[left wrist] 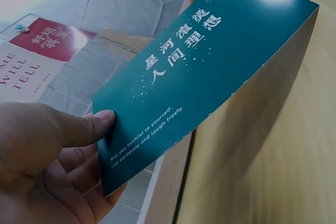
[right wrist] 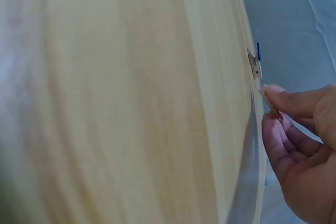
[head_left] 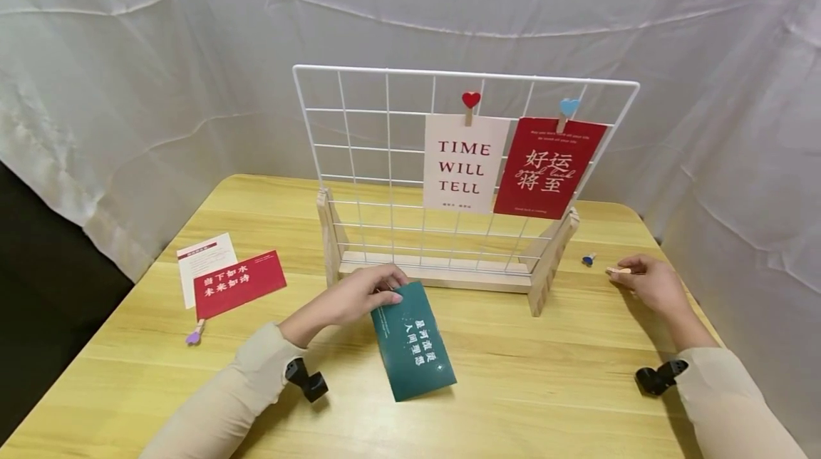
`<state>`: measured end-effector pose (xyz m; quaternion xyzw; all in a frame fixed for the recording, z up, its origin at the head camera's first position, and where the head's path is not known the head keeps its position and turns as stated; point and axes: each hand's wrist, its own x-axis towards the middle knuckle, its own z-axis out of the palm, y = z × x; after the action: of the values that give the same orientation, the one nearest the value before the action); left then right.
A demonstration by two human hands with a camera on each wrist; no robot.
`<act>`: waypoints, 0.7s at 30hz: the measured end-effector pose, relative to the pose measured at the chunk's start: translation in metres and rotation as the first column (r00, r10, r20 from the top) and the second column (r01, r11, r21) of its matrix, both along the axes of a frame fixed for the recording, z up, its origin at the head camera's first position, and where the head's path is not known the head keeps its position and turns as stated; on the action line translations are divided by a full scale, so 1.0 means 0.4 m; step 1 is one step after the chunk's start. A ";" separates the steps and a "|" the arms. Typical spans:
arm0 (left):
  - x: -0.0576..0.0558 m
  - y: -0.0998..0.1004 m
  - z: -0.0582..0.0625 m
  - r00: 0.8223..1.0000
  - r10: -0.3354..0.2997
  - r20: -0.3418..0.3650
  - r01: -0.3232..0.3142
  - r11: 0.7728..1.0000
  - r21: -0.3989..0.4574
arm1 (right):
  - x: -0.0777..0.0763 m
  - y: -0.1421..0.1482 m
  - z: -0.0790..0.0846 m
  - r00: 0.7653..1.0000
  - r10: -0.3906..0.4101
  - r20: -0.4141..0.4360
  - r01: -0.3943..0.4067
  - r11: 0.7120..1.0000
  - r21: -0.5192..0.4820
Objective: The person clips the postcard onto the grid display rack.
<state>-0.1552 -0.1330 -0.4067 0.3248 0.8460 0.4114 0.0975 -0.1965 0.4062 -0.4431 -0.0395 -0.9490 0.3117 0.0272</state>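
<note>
My left hand (head_left: 362, 295) pinches one end of a dark green card (head_left: 420, 352), thumb on the printed face and fingers behind. The left wrist view shows the card (left wrist: 194, 72) tilted above the table, with white characters and small English lines. At the right side, my right hand (head_left: 654, 288) pinches a small wooden clothespin (head_left: 619, 271) between thumb and fingers, mostly covered by them in the right wrist view. Just beyond it lies a clothespin with a dark blue top (head_left: 588, 259), which also appears near the right hand (right wrist: 302, 135) in the right wrist view.
A white wire grid (head_left: 388, 152) stands in a wooden base (head_left: 436, 274). A heart-topped clothespin holds each of two cards on it, a pale card (head_left: 465, 167) and a red card (head_left: 545, 181). At left lie a red card (head_left: 240, 284), a white card (head_left: 205, 249) and a purple clothespin (head_left: 194, 336).
</note>
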 end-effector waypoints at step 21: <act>0.011 -0.023 0.058 0.999 0.037 -0.012 -0.035 0.993 0.116 | 0.011 -0.029 0.068 0.996 0.021 -0.082 -0.015 0.997 0.071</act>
<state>-0.1509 -0.1420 -0.3836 0.3176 0.8270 0.4594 0.0651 -0.1921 0.3945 -0.4158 -0.0169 -0.9578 0.2796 0.0648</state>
